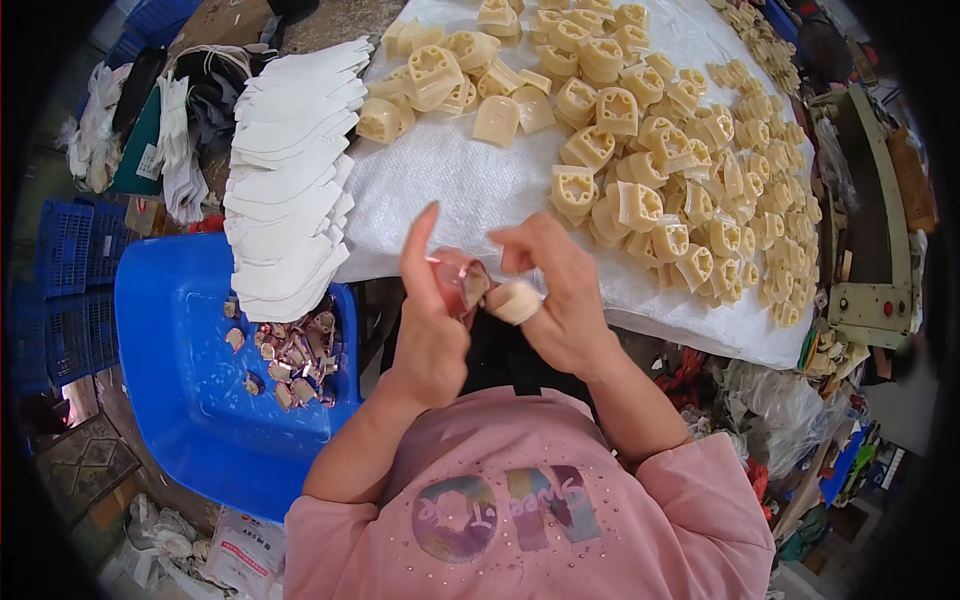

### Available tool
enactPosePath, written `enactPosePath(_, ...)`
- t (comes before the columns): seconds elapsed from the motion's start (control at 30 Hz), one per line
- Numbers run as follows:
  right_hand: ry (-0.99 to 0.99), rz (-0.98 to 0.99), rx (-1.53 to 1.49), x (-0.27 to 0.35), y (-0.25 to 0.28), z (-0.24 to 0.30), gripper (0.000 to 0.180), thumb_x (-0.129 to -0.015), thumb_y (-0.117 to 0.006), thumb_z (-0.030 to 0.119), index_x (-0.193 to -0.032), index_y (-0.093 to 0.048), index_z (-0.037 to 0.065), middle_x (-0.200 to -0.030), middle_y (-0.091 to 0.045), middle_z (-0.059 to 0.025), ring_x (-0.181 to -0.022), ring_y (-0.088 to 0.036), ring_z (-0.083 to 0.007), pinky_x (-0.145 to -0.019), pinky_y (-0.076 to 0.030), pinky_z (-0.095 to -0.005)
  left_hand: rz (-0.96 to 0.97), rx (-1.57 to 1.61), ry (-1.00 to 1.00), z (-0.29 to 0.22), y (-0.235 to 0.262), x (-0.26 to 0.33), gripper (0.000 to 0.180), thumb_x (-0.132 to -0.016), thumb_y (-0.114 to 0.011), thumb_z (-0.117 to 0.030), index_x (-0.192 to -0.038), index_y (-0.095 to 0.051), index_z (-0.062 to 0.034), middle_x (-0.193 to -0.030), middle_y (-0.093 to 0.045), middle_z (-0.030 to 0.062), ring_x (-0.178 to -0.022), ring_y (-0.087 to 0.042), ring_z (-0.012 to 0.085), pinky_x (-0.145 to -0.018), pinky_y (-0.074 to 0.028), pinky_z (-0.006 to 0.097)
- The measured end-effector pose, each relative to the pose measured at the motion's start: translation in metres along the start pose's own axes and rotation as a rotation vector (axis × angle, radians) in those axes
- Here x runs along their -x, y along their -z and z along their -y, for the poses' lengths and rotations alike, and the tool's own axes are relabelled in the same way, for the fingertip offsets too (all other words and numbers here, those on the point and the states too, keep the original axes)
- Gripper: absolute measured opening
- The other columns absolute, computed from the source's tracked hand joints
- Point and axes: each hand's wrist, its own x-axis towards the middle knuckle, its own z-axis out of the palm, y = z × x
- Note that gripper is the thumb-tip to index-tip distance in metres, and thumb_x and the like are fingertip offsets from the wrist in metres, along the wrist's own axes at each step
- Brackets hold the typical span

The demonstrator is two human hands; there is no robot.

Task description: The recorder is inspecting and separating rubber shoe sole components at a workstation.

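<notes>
My left hand (432, 320) holds a small shiny pink-brown piece (462, 283) in front of my chest, its index finger pointing up. My right hand (560, 295) pinches the same piece from the right; one of its fingers is wrapped in a pale tape or finger cot (514, 301). Both hands hover just before the near edge of a table covered with a white woven sheet (470, 180). Several cream plastic moulded blocks (640, 205) lie spread over the sheet, beyond and to the right of my hands.
A blue plastic tub (190, 380) at my left holds several small pink-brown scraps (295, 355). A fanned stack of white flat cut pieces (290, 170) lies over the table's left edge. Blue crates (70, 280) stand far left; a machine (880, 250) stands far right.
</notes>
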Motion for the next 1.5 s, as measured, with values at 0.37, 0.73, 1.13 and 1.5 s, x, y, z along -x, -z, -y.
enactPosePath(0.37, -0.258, -0.005, -0.688, 0.002, -0.005, -0.014, 0.02, -0.089, -0.053, 0.016, -0.098, -0.058, -0.001, -0.073, -0.055, -0.0065, -0.067, -0.054, -0.0158, -0.062, -0.043, -0.0277, -0.027, 0.065, -0.019, -0.001, 0.007, -0.004, 0.043, -0.079, -0.069, -0.009, -0.116, -0.049, 0.0005, -0.099, -0.057, 0.0104, -0.091, -0.059, 0.0162, -0.077, -0.048, 0.027)
enactPosePath(0.73, -0.099, 0.111, -0.347, -0.008, 0.005, -0.018, 0.014, -0.086, -0.056, 0.013, -0.079, -0.055, 0.001, -0.066, -0.055, -0.0075, -0.058, -0.053, -0.0164, -0.053, -0.042, -0.0294, 0.016, -0.305, -0.22, -0.011, 0.012, -0.008, 0.044, -0.071, -0.07, 0.003, -0.111, -0.053, -0.0003, -0.089, -0.058, 0.0089, -0.076, -0.058, 0.0116, -0.062, -0.047, 0.022)
enactPosePath(1.13, -0.318, 0.125, -0.888, 0.004, -0.005, -0.018, 0.017, -0.091, -0.046, 0.011, -0.095, -0.059, 0.0, -0.086, -0.06, -0.0075, -0.079, -0.057, -0.0154, -0.071, -0.045, -0.0283, -0.196, -0.378, -0.284, -0.001, -0.008, -0.007, 0.047, -0.058, -0.081, -0.008, -0.09, -0.048, -0.0002, -0.071, -0.059, 0.0122, -0.061, -0.063, 0.0221, -0.056, -0.051, 0.03)
enactPosePath(1.5, -0.405, 0.023, -1.262, 0.017, -0.032, -0.02, 0.029, -0.095, -0.045, 0.027, -0.105, -0.055, 0.001, -0.099, -0.056, -0.0082, -0.089, -0.053, -0.0155, -0.079, -0.043, -0.0294, -0.372, -0.49, -0.437, 0.019, -0.014, -0.007, 0.046, -0.059, -0.08, -0.008, -0.09, -0.047, 0.0019, -0.07, -0.056, 0.0135, -0.057, -0.06, 0.0269, -0.051, -0.049, 0.032)
